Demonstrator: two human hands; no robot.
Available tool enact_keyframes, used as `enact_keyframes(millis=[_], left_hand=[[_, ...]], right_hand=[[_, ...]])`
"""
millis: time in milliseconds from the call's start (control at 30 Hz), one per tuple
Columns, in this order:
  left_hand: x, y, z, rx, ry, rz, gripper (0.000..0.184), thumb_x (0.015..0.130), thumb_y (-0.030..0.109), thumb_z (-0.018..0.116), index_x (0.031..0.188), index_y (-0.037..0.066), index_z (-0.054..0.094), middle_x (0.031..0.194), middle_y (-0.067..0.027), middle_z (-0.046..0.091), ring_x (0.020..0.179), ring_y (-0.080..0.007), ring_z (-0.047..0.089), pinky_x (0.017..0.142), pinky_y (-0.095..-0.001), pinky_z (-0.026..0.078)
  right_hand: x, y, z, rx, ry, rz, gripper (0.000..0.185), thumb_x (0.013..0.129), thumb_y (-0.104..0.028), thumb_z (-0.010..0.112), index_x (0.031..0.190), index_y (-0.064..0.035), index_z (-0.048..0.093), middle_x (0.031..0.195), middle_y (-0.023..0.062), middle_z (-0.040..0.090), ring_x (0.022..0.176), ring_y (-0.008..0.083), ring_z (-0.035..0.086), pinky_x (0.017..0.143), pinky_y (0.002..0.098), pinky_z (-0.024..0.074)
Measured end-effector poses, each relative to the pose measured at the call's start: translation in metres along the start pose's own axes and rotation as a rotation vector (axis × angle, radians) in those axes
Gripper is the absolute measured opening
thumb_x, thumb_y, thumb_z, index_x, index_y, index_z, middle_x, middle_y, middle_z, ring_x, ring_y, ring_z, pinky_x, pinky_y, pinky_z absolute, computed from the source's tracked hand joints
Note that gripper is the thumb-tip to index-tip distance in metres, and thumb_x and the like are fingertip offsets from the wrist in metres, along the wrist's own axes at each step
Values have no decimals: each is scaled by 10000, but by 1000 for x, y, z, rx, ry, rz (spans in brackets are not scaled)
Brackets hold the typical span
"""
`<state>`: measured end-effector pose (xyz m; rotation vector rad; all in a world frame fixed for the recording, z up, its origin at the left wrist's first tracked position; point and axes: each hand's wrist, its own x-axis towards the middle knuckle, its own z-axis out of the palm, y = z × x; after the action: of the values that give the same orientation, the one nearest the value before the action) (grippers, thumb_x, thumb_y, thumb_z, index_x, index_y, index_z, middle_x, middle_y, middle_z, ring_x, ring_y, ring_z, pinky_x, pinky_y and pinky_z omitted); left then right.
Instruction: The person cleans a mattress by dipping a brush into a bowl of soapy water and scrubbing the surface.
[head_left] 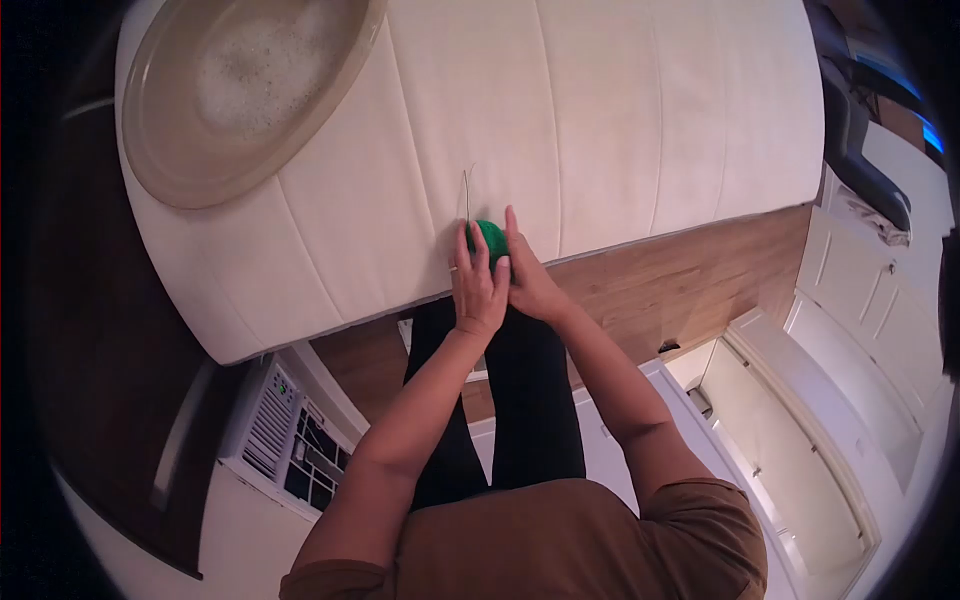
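A small green ball point(488, 240), perhaps yarn or felt, sits between my two hands near the mattress edge. My left hand point(481, 285) curls over its left and near side, with fingers bent against it. My right hand point(530, 278) cups the right side, index finger stretched along it. A thin dark line like a needle or a thread point(467, 195) sticks out beyond the left fingertips, with a fainter curved strand beside it. The ball's underside is hidden by my palms.
The cream quilted mattress point(610, 120) spreads out in front of me. On it at the far left stands a beige oval basin point(160, 150) holding foamy water. An air conditioner point(290, 440) is at lower left, and white cabinets point(860, 290) stand at right.
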<state>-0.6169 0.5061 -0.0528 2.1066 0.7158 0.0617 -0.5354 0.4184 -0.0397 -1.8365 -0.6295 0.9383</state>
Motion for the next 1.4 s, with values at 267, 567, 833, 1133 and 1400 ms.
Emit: enact_keyframes(millis=[267,567,833,1133,1400], left_hand=[[-9,9,43,-14,175,-187,776,794,64,579,1440,-51,166,1394,-277,204,1212,-407,357,1028,-473,297],[71,-4,40,214,405,-37,691,791,7,563,1422,-33,284,1283,-302,371,1159,-447,404,997,-506,318],[288,-34,-43,511,434,289,569,801,100,625,1345,75,463,1091,-191,533,989,-354,504,848,-446,408],[96,-58,1,283,290,11,555,785,5,561,1335,47,502,1098,-203,550,1025,-351,521,906,-432,409],[223,-18,-7,450,460,100,413,793,35,584,1198,112,606,986,-180,565,911,-340,548,743,-456,432]], right_hand=[[-24,-1,-54,-165,-105,12,698,750,105,478,1409,-6,279,1323,263,413,1230,402,425,1037,396,363],[33,56,-136,-614,257,-76,552,739,99,482,1259,-81,528,1330,212,407,1238,384,397,1019,424,384],[76,65,-133,-546,362,-154,536,771,80,476,1290,-52,495,1355,215,390,1276,384,372,1042,427,353],[83,72,-160,-704,284,-244,543,772,2,506,1311,-44,472,1367,204,407,1298,367,365,1097,514,232],[80,75,-161,-657,301,-246,560,765,6,505,1320,-42,451,1374,203,385,1289,366,371,1097,514,230]])
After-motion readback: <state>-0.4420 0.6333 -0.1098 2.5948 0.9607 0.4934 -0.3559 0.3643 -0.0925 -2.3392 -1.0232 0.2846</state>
